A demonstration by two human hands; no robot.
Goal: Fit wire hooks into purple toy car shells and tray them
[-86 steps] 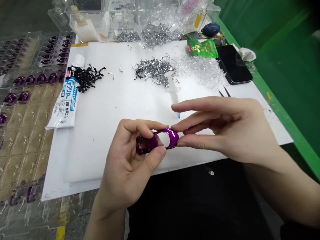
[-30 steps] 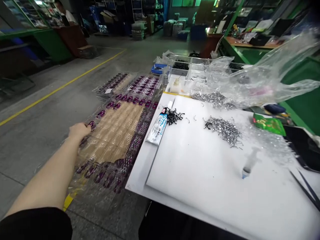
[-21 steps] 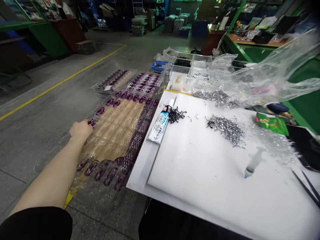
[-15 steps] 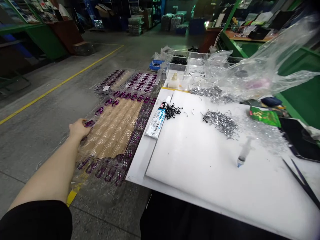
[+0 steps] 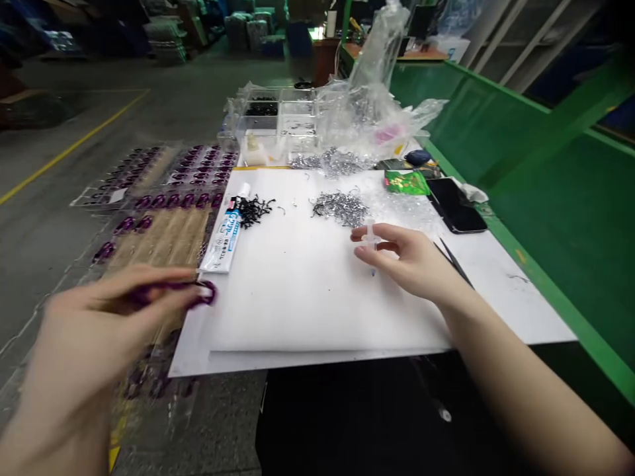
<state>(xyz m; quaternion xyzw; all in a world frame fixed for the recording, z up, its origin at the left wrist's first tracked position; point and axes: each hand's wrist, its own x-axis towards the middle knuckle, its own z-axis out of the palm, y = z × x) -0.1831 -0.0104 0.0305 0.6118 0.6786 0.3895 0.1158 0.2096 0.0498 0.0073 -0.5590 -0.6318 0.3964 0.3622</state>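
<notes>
Pinched in the fingers of my left hand (image 5: 114,317) is a purple ring-shaped piece (image 5: 206,293), at the left edge of the white board (image 5: 297,291). Over the board's right half, my right hand (image 5: 407,259) has its thumb and fingers around a small clear syringe (image 5: 370,239) with a blue tip. A white and blue glue tube (image 5: 221,242) lies at the board's left edge beside a heap of black pieces (image 5: 255,210). A pile of silvery pieces (image 5: 341,207) lies just beyond my right hand.
Trays of purple pieces (image 5: 173,199) stand at the left. Dark tweezers (image 5: 455,262), a phone (image 5: 456,206) and a green packet (image 5: 405,183) lie at the right. Clear boxes (image 5: 297,124) and plastic bags (image 5: 380,66) are at the back. A green partition (image 5: 526,152) borders the right side.
My left hand has come from the trays to the board with a purple piece. My right hand has come into view and taken hold of the syringe. The view has turned right.
</notes>
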